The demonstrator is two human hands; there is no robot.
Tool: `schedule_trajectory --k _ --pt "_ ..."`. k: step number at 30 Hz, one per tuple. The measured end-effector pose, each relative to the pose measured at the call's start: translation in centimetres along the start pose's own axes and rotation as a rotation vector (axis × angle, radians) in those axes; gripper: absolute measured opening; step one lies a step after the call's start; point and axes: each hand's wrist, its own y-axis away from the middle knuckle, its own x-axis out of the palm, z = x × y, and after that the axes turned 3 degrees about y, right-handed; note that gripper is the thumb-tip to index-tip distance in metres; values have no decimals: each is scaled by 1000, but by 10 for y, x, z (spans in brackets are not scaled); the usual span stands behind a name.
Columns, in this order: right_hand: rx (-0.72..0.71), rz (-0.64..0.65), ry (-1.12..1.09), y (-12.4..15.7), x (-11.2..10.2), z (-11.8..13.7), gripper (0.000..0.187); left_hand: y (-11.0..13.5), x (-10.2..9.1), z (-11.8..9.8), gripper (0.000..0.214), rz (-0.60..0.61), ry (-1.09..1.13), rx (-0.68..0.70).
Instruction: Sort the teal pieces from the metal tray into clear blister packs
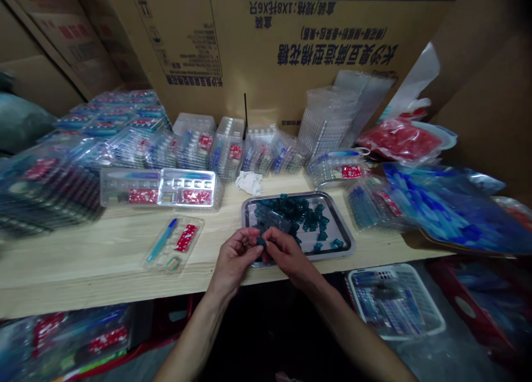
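My left hand [238, 254] and my right hand [286, 251] meet over the near left corner of a metal tray [347, 239]. Between their fingertips is a small dark teal piece [261, 242], pinched from both sides; its exact kind is too blurred to tell. Loose, translucent teal pieces [311, 221] of lumpy shape lie in the tray, heaped toward its far left. To the left of my hands a clear plastic blister tray [160, 263] lies on the table, holding a blue pen-like stick [163, 240], a red packet with white marks [186, 238] and a small striped block [173, 263].
Filled blister trays [160, 189] and stacks of them line the table's back and left. Empty clear trays [330, 116] stand behind. On the right are a red bag [401, 141] and a box of blue sticks [457, 204]. A white basket [436, 318] sits below the edge.
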Motion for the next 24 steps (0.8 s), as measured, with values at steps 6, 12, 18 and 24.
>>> schedule_trajectory --k 6,12,18,24 --pt "99 228 -311 6 -9 7 39 4 -2 -6 43 43 23 -38" --pt "7 15 -225 0 -1 0 37 3 -1 -6 40 27 -5 -104" --pt "-13 -136 47 -4 6 -8 25 -1 0 2 33 -36 -4 -33" --pt "-23 -131 108 -3 11 -10 23 0 3 3 43 -67 45 88"
